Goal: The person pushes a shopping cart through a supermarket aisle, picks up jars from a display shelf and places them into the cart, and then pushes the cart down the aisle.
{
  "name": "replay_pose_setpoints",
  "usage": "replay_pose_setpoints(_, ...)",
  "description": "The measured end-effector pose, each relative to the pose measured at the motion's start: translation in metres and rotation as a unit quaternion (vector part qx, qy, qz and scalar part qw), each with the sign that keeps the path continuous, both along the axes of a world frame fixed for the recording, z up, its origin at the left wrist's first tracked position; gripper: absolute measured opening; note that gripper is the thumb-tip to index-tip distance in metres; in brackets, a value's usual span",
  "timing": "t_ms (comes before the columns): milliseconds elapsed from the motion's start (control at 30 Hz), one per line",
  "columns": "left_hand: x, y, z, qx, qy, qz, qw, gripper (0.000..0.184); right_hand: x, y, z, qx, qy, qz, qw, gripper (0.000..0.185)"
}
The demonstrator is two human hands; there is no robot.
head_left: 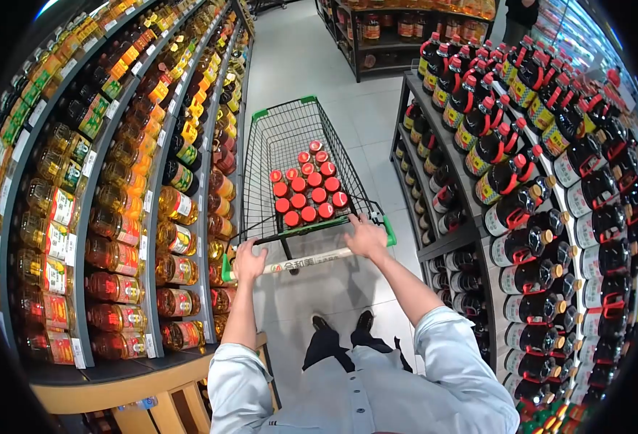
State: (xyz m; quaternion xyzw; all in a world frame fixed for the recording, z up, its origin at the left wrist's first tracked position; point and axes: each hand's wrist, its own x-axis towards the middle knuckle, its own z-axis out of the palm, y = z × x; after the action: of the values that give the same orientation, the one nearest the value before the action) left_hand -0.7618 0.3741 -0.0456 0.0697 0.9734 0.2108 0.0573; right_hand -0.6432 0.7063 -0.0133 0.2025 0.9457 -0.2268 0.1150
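Observation:
A wire shopping cart (287, 124) with green corners stands in front of me in the aisle. My left hand (248, 261) grips the left end of its pale handle bar (310, 261), thumb pointing inward. Near the right end of the bar, my right hand (367, 237) is closed over it, with the fingertips partly hidden. Several jars with red lids (319, 195) stand upright in rows in the part of the basket nearest me. Their sides are mostly hidden from above.
Shelves of bottled oil (116, 283) line the left side, close to the cart. On the right, dark bottles with red handles (486, 148) crowd a display rack (434, 249). Pale floor (362, 116) runs ahead to another shelf (377, 61). A person (521, 20) stands at the far right.

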Motion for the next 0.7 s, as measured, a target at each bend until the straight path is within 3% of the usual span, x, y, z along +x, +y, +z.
replay_pose_setpoints(300, 0.068, -0.038, -0.011, -0.008, -0.018, -0.013, 1.000, 0.060, 0.066, -0.031, 0.009, -0.004, -0.004, -0.015, 1.000, 0.066)
replay_pose_setpoints(400, 0.092, -0.043, 0.010, -0.016, -0.067, -0.019, 0.997, 0.065, 0.089, -0.043, 0.016, 0.015, -0.009, -0.012, 1.000, 0.065)
replay_pose_setpoints(567, 0.117, -0.075, -0.022, 0.057, -0.039, -0.054, 0.996, 0.073, 0.128, -0.058, -0.029, 0.054, 0.048, -0.018, 0.997, 0.067)
replay_pose_setpoints(700, 0.152, -0.093, 0.012, 0.036, -0.077, -0.027, 0.996, 0.074, 0.155, -0.103, 0.021, 0.025, 0.000, -0.032, 0.999, 0.064)
